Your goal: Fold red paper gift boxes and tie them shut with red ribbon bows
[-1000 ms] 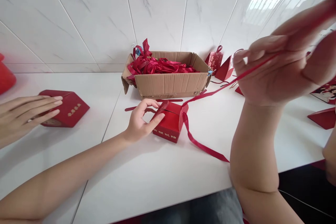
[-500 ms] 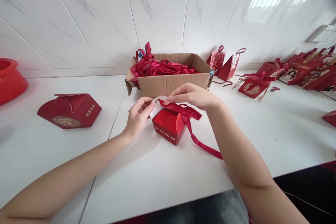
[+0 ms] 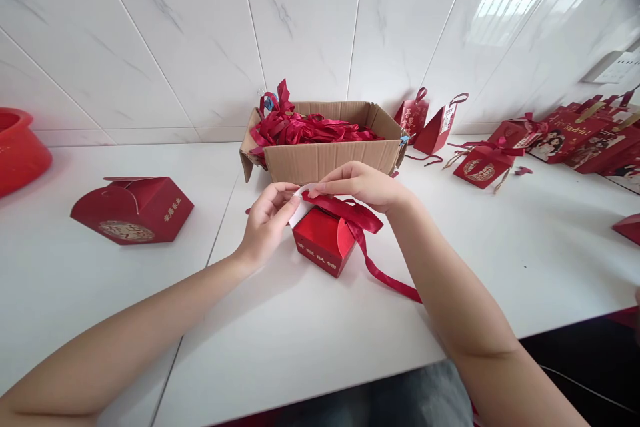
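Head view: red box (image 3: pixel 320 241), likely light, crushable card, on counter (image 3: pixel 260 347) at six o'clock from carton (image 3: pixel 330 157); left fingers (image 3: pixel 286 211) pinch its ten-o'clock flap (image 3: pixel 299 212), probably safest hold, right fingers (image 3: pixel 334 187) nip slippery-looking ribbon (image 3: pixel 369 219).

White table (image 3: pixel 260 340): small red box (image 3: pixel 323 248) mid-surface; cardboard carton (image 3: pixel 333 161) behind; dark red box (image 3: pixel 155 210) left; red basin (image 3: pixel 23 163) far left; decorated boxes (image 3: pixel 563 137) right
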### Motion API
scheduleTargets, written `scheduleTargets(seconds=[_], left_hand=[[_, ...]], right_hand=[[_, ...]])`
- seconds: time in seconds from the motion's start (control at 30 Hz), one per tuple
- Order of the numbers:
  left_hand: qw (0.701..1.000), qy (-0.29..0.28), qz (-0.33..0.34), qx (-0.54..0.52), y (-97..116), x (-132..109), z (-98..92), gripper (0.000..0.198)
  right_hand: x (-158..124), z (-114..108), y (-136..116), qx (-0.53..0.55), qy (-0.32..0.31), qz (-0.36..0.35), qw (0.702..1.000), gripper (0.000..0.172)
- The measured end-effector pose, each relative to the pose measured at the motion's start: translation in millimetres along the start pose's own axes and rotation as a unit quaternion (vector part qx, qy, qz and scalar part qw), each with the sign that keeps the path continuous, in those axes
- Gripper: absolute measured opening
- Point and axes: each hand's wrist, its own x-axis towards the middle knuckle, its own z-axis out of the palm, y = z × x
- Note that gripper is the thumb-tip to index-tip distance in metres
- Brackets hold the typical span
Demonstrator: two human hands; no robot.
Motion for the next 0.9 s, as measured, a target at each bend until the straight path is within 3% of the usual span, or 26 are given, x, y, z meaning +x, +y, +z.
scheduleTargets(seconds=[0.13, 0.3, 0.4, 0.53, 0.7, 0.9], left_hand=[[0.999, -0.02, -0.016, -0.031, 2.5, -0.4, 0.1, 0.04], [0.99, -0.024, -0.114, -0.074, 8.6, 3.3, 1.3, 0.031], [0.984, -0.065, -0.15, -0.077, 12.9, 7.9, -0.4, 0.026], [0.981, -0.119, -0.137, -0.069, 18.3, 14.2, -4.0, 0.021], [0.987, -0.108, -0.107, -0.055, 24.0, 18.8, -6.0, 0.019], [0.988, -0.088, -0.065, -0.108, 44.8, 28.1, -17.7, 0.015]], right_hand=[[-0.1, 2.5, -0.5, -0.001, -0.003, -0.003, 1.0, 0.021], [-2.4, 5.2, -3.4, -0.013, -0.007, -0.004, 1.0, 0.02], [-3.8, 6.0, -5.3, -0.03, -0.002, -0.005, 1.0, 0.022], [-5.8, 6.9, -7.2, -0.048, -0.01, -0.004, 0.999, 0.026], [-6.7, 7.6, -7.5, -0.054, -0.016, -0.026, 0.998, 0.026], [-2.4, 1.6, -3.0, -0.102, 0.047, -0.071, 0.991, 0.02]])
